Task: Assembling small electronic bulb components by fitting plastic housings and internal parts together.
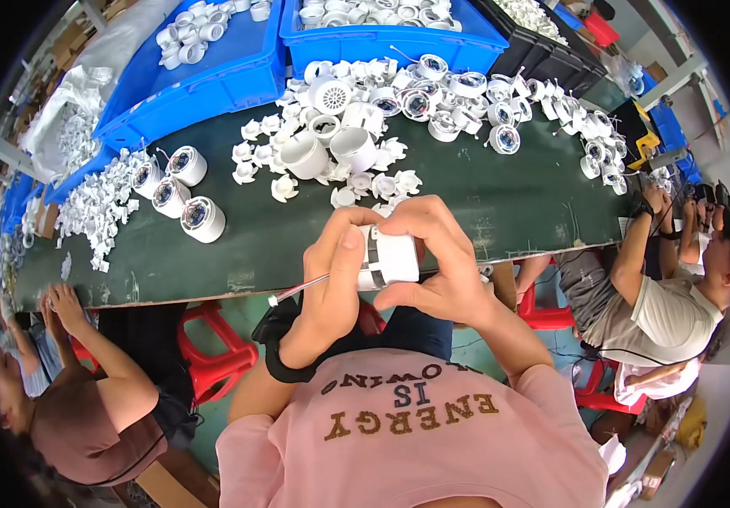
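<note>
Between my two hands, above the table's near edge, is a white cylindrical housing [395,258] with dark slots on its left part. My left hand [333,269] is closed around its left end, and a thin cable [304,287] with a small white plug sticks out beside that palm. My right hand [449,269] grips the other end, fingers over the top and thumb below. Beyond my hands lie white rings [304,155] and small white clawed parts [283,188]. To the left stand several white cylinders with round lens-like faces [203,219].
Blue bins [191,93] of white parts line the far side of the green table [272,241]. A black crate [542,55] stands at the back right. Small white pieces [98,212] are heaped left. Lens-faced units [504,139] lie right. Co-workers sit at both sides, near red stools [217,351].
</note>
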A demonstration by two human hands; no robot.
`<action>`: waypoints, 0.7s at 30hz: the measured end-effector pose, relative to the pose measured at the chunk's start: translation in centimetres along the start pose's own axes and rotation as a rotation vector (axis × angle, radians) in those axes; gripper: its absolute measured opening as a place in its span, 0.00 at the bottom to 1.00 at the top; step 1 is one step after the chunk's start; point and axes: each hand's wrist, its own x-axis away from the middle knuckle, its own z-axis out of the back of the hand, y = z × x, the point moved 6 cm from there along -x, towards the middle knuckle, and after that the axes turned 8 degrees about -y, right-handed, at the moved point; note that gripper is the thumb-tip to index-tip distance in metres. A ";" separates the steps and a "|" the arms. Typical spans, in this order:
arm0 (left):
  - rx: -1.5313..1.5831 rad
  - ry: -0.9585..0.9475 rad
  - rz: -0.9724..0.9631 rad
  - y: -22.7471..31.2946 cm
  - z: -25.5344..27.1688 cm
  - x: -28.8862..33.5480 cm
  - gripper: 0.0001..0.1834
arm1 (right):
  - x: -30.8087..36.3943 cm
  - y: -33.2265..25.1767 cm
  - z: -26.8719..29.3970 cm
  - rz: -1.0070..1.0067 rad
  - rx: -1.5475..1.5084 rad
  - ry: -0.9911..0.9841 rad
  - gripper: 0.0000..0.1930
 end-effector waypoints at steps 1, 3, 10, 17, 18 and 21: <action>-0.033 0.006 -0.029 0.0 0.1 0.0 0.22 | -0.3 -0.1 -0.1 0.058 0.032 0.007 0.35; -0.124 0.020 -0.070 0.6 0.2 0.2 0.22 | -0.2 -0.3 -0.6 0.036 -0.001 0.018 0.35; -0.195 -0.001 -0.194 1.6 -0.3 0.8 0.19 | 0.5 -0.2 -2.6 0.030 -0.173 -0.005 0.35; -0.182 -0.058 -0.167 0.7 -0.7 1.8 0.17 | 0.9 -0.9 -3.5 0.157 -0.232 -0.017 0.35; -0.216 -0.026 -0.203 0.3 -0.5 1.6 0.17 | 0.9 -0.3 -3.5 0.160 -0.232 -0.015 0.35; -0.178 0.029 -0.043 -4.3 0.9 -0.4 0.18 | 0.9 3.3 -3.9 -0.120 0.016 -0.096 0.37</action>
